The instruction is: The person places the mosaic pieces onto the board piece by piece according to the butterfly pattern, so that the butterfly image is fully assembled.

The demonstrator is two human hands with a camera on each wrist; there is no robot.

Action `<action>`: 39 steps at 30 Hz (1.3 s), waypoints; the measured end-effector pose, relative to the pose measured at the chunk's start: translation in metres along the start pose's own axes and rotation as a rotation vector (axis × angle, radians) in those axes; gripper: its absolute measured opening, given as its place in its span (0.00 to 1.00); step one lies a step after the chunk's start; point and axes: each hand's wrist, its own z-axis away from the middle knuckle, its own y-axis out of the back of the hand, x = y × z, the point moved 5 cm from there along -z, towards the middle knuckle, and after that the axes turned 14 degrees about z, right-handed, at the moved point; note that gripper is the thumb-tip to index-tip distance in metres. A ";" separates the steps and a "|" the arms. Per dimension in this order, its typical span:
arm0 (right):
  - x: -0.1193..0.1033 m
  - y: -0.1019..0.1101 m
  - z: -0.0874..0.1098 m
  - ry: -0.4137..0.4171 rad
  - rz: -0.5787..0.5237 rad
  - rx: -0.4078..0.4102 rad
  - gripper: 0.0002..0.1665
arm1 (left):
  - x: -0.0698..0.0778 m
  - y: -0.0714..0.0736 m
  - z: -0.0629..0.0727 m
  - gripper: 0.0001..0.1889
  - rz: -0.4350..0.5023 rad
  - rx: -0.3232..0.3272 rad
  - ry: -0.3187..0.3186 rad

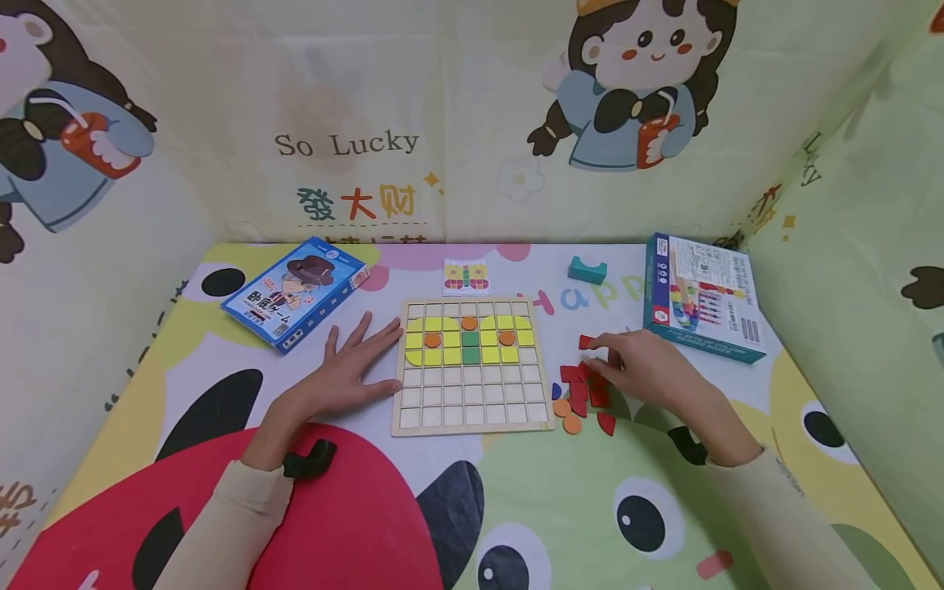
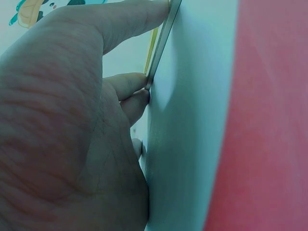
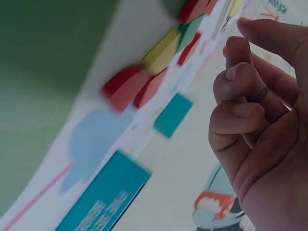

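A wooden grid board point(image 1: 472, 433) lies on the table with yellow tiles point(image 1: 490, 355), green squares point(image 1: 470, 355) and orange discs point(image 1: 469, 324) in its upper rows. My left hand point(image 1: 342, 373) rests with spread fingers against the board's left edge; the left wrist view shows fingertips touching that edge. To the right of the board, my right hand point(image 1: 645, 365) hovers over a pile of red pieces point(image 1: 578, 389). Its index fingertip is at a red square point(image 1: 586, 342), with thumb and index apart. In the right wrist view its other fingers curl loosely and nothing is visibly held.
A small butterfly pattern card point(image 1: 466, 278) lies behind the board. Loose orange discs point(image 1: 571, 424) and a blue piece point(image 1: 556, 392) sit by its right edge. A blue box point(image 1: 295, 291) stands at left, a teal box point(image 1: 704, 299) at right, and a teal notched block point(image 1: 587, 270) at the back.
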 end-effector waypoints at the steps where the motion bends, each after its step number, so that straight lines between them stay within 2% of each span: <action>1: 0.004 -0.001 0.003 -0.012 -0.003 -0.007 0.19 | 0.000 0.000 0.000 0.51 -0.001 -0.001 -0.001; 8: 0.026 -0.013 0.024 -0.034 -0.027 -0.022 0.19 | 0.002 0.001 0.001 0.51 -0.005 0.001 -0.007; 13: 0.033 -0.017 0.031 -0.045 -0.040 -0.023 0.17 | 0.001 0.000 0.001 0.51 -0.002 0.000 0.001; 31: 0.032 -0.018 0.028 -0.084 -0.050 -0.027 0.17 | 0.002 0.001 0.001 0.51 -0.004 0.003 0.003; 39: 0.034 -0.016 0.031 -0.050 -0.058 -0.017 0.13 | 0.001 0.001 0.001 0.51 0.003 0.004 0.003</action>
